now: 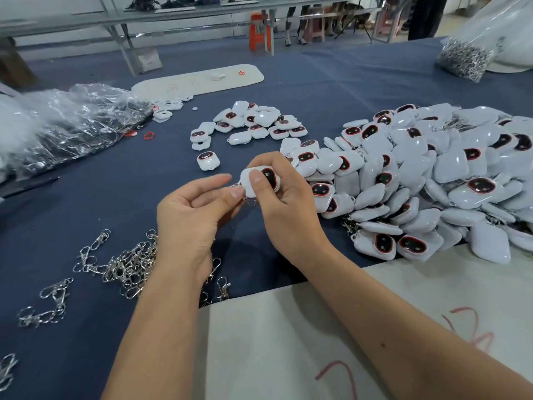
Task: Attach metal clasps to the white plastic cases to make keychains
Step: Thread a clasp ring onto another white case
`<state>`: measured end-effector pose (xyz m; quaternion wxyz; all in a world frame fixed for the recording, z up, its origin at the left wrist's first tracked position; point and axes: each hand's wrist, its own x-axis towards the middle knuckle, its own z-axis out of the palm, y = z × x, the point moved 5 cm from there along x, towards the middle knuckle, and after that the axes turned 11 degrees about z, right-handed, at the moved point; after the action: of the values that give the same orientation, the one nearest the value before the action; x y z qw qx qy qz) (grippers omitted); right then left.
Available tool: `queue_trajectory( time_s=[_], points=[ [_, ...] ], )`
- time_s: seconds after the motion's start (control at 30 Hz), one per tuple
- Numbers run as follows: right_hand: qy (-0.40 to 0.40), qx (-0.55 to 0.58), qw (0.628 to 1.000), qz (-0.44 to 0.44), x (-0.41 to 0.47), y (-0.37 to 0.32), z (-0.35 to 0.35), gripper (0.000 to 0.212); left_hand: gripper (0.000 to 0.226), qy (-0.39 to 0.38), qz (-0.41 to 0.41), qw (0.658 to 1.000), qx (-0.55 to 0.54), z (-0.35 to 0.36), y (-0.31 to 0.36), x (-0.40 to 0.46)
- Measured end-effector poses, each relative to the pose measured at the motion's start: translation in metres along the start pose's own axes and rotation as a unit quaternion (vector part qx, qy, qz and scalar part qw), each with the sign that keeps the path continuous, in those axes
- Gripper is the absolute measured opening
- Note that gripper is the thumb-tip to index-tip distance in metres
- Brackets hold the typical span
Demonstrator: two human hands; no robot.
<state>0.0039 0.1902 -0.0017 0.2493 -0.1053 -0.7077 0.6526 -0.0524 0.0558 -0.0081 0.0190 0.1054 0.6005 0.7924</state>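
Your right hand point(284, 203) curls around a white rounded plastic case with a dark red-rimmed oval window point(261, 180), thumb pressed on its front face, holding it above the dark blue cloth-covered table point(101, 197); your left hand point(191, 215) meets it from the left, thumb and forefinger pinched on a small silver metal clasp point(248, 200) at the case's lower left corner, the other fingers loosely curled; whether the clasp is already hooked through the case you cannot tell, since your fingers hide the joint; a loose tangle of silver swivel clasps point(127, 267) lies on the cloth below and left of your left wrist, with a few strays further left; a large heap of white cases point(427, 180) fills the table to your right, some with clasps showing at the near edge; a smaller scatter of white cases point(253, 122) sits beyond your hands, one lying alone just in front of them; a crumpled clear plastic bag point(75, 119) rests at far left, and a clear bag of silver metal parts point(467, 57) at far right; a white sheet with red marks point(288, 342) lies under your right forearm.
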Motion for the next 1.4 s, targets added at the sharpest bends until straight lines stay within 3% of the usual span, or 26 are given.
queue_trajectory(
  time_s=[0.1,0.2,0.37,0.57,0.67,0.77,0.97,1.07,1.17,1.3,1.4],
  points=[
    [0.004,0.010,1.000,-0.010,0.000,-0.001,-0.001,0.010,0.026,-0.042,-0.008,0.999,0.005,0.001,0.003,0.000],
    [0.004,0.004,1.000,-0.028,-0.002,-0.002,0.000,0.009,0.009,-0.080,-0.016,0.997,-0.010,0.000,0.005,0.000],
    [-0.005,-0.007,0.999,-0.045,-0.003,-0.003,0.003,0.009,0.028,-0.080,-0.062,0.994,-0.041,-0.001,0.000,0.001],
    [-0.016,-0.011,0.998,-0.051,-0.003,-0.004,0.004,0.010,0.014,-0.105,-0.072,0.991,-0.045,0.001,0.001,0.001],
    [-0.011,-0.009,0.999,-0.041,-0.002,-0.002,0.002,0.008,0.015,-0.074,-0.046,0.996,-0.008,-0.003,0.001,0.002],
    [0.048,-0.010,0.998,-0.033,-0.001,0.000,-0.005,0.006,0.015,-0.019,-0.006,0.998,0.066,-0.010,0.002,0.005],
    [0.180,0.001,0.983,0.043,0.006,0.015,-0.023,0.041,0.015,0.060,0.089,0.980,0.166,-0.021,0.008,0.010],
    [0.194,-0.046,0.980,0.025,0.003,0.011,-0.022,0.045,0.016,0.060,0.120,0.968,0.211,-0.025,0.012,0.012],
    [0.172,-0.147,0.973,-0.046,0.000,-0.001,-0.010,0.037,0.015,0.059,0.133,0.952,0.270,-0.035,0.016,0.015],
    [0.096,-0.282,0.945,-0.132,0.007,-0.012,0.026,0.025,0.016,0.068,0.131,0.911,0.385,-0.050,0.020,0.017],
    [-0.001,-0.414,0.904,-0.111,0.035,-0.003,0.064,0.034,0.017,0.026,0.113,0.900,0.420,-0.055,0.021,0.020]
  ],
)
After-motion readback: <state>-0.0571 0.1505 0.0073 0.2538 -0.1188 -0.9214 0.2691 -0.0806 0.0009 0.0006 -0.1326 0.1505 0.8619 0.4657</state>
